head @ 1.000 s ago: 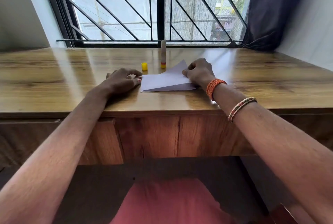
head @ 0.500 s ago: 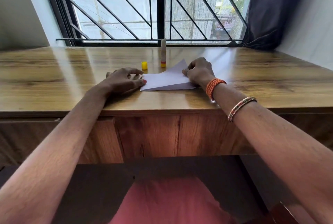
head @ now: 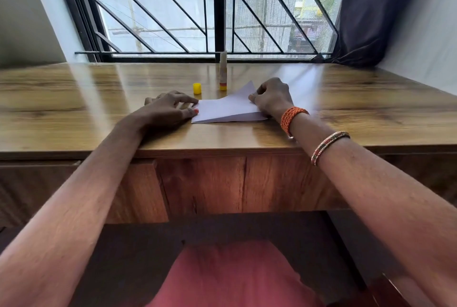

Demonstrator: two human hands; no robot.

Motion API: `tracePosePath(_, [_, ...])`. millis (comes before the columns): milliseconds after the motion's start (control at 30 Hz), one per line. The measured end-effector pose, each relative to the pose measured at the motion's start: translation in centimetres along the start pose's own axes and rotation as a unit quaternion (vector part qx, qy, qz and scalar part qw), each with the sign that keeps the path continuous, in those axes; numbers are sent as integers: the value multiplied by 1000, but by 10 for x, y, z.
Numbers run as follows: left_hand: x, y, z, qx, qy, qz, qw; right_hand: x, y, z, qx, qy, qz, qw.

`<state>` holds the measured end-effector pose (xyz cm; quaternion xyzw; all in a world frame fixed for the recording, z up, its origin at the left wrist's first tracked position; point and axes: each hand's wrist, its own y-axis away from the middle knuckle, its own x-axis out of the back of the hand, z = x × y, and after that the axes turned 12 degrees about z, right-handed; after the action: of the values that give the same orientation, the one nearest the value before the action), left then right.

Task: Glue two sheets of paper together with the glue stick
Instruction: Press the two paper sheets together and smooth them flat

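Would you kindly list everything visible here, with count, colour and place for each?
paper: sheets overlapping, count unclear, white, on the table between the hands, the top sheet's far corner raised
glue stick: one, pale with yellow base, upright behind the paper, uncapped
cap: one, yellow, left of the glue stick
table: one, brown wood, under the window
window grille: one, black, behind the table
curtain: one, dark blue, far right
bracelets: orange at the wrist, beaded further up, right arm
left hand: touches the paper's left edge
right hand: pinches the paper's raised sheet
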<state>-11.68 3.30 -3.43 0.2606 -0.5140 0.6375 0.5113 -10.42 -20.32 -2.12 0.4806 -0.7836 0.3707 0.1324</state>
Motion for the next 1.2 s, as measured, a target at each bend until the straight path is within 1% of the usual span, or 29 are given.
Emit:
tracePosePath(133, [1, 2, 3, 12, -6, -28, 1000, -2, 3, 0, 4, 13, 15, 1000])
tracePosePath(233, [1, 1, 2, 9, -19, -25, 999, -2, 5, -1, 11, 25, 23, 999])
tracePosePath(400, [4, 3, 2, 9, -22, -51, 998, -5, 10, -3, 47, 59, 43, 996])
tracePosePath(533, [5, 2, 2, 3, -30, -43, 999, -6, 13, -5, 83, 97, 51, 991])
tracePosePath(733, [7, 6, 5, 13, -36, -78, 996, -6, 16, -6, 133, 134, 49, 981])
tracePosePath(933, [8, 7, 4, -1, -43, -81, 996, -5, 18, -6, 154, 149, 43, 976])
tracePosePath(1200, [12, 11, 7, 9, -29, -90, 996, -2, 21, -9, 182, 194, 25, 964])
